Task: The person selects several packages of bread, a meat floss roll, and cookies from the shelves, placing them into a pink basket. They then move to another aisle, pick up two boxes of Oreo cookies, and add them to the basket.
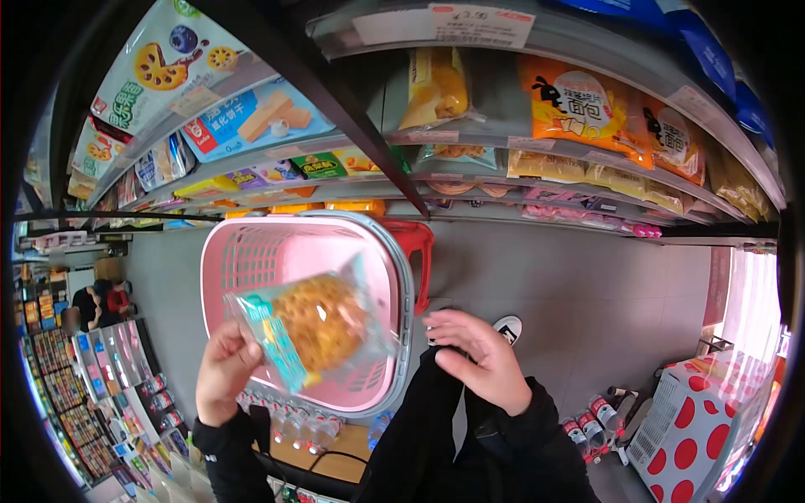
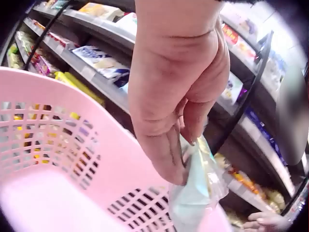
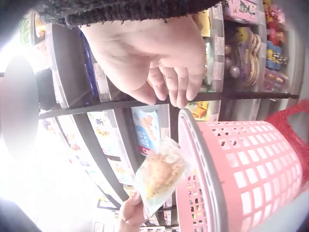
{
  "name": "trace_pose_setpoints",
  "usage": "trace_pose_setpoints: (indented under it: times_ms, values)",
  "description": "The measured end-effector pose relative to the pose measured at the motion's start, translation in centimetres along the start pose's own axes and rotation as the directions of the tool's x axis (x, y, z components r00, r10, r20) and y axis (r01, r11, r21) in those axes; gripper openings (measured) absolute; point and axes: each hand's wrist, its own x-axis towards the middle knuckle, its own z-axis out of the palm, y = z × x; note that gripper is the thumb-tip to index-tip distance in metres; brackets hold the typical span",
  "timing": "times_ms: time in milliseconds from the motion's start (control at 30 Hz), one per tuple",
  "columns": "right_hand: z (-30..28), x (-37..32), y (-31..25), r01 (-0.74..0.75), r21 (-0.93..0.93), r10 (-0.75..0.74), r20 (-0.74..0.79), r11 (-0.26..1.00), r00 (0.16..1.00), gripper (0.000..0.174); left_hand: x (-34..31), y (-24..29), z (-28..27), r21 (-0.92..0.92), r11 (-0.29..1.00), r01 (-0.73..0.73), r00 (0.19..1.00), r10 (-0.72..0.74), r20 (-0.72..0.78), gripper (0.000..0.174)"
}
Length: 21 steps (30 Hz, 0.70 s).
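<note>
My left hand point(image 1: 229, 360) pinches one edge of a clear-and-teal packet of bread point(image 1: 323, 325), brown and round inside its plastic. In the head view the packet overlaps the mouth of a pink shopping basket point(image 1: 220, 260). From the left wrist, the thumb and fingers close on the crinkled end of the wrapper point(image 2: 195, 193), with the basket wall point(image 2: 96, 145) beside it. On the other side of the packet, my right hand point(image 1: 482, 356) hovers with loosely bent fingers and nothing in them. The right wrist view shows that hand point(image 3: 154, 58) above the basket's grey rim point(image 3: 200, 159).
Shelves of packaged snacks run along the front, with an orange bread bag point(image 1: 583, 109) and a blue wafer box point(image 1: 256, 117). A red stool point(image 1: 415, 251) stands under the basket. Bottles point(image 1: 599, 423) and a red-dotted box point(image 1: 692, 423) sit at the lower right.
</note>
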Motion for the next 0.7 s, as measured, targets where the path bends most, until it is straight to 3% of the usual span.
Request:
trace_pose_setpoints:
  times_ms: [33, 67, 167, 200, 233, 300, 433, 533, 567, 633, 700]
  values:
    - [0.2, 0.0, -0.9, -0.028, 0.164, 0.011, 0.107, 0.986, 0.994, 0.044, -0.4, 0.5, 1.8, -0.006, 1.0, 0.001, 1.0, -0.001, -0.03, 0.007]
    - [-0.4, -0.1, -0.9, -0.104, 0.304, 0.032, 0.234, 0.947, 0.972, 0.054, -0.4, 0.5, 3.2, -0.067, 0.998, -0.017, 0.999, 0.019, 0.031, 0.007]
    - [-2.7, -1.2, -2.3, -0.222, 0.39, 0.09, 0.327, 0.894, 0.941, 0.052, 0.3, 0.1, 7.3, -0.123, 0.992, -0.015, 0.984, 0.036, 0.172, 0.007]
    - [-4.4, -1.7, -1.5, -0.152, 0.237, 0.067, 0.331, 0.96, 0.941, 0.048, 0.8, 0.1, 9.1, -0.146, 0.989, 0.033, 0.978, -0.002, 0.211, 0.006]
    - [-4.9, -2.3, -2.9, -0.199, 0.257, 0.134, 0.251, 0.946, 0.959, 0.042, 1.5, -0.1, 10.7, -0.166, 0.984, 0.064, 0.971, -0.023, 0.237, 0.006]
    - [-7.6, -3.7, -1.8, -0.109, 0.268, 0.08, 0.12, 0.957, 0.99, 0.041, 2.8, -1.8, 13.9, -0.265, 0.963, 0.041, 0.977, 0.017, 0.214, 0.005]
    - [-11.7, -3.7, -2.1, -0.135, 0.22, 0.123, 0.067, 0.966, 0.99, 0.042, 7.2, -6.4, 19.2, -0.275, 0.96, 0.046, 0.998, -0.031, 0.058, 0.008]
    - [-13.6, -2.0, -1.5, -0.184, 0.048, 0.19, -0.195, 0.982, 0.962, 0.041, 11.5, -10.2, 21.5, -0.387, 0.921, 0.035, 0.996, -0.063, -0.058, 0.01]
    - [-14.2, -1.1, -1.4, -0.191, 0.047, 0.197, -0.195, 0.98, 0.961, 0.041, 12.9, -10.7, 22.0, -0.402, 0.915, 0.027, 0.993, -0.07, -0.092, 0.01]
    - [-15.3, 1.1, -1.2, -0.238, -0.127, 0.209, -0.208, 0.963, 0.956, 0.041, 15.5, -11.1, 22.0, -0.356, 0.934, 0.01, 0.991, -0.056, -0.121, 0.009]
    - [-15.5, 3.8, -1.3, -0.158, -0.194, 0.12, -0.196, 0.968, 0.973, 0.039, 18.8, -11.7, 21.7, -0.22, 0.969, -0.113, 0.972, 0.062, -0.226, 0.01]
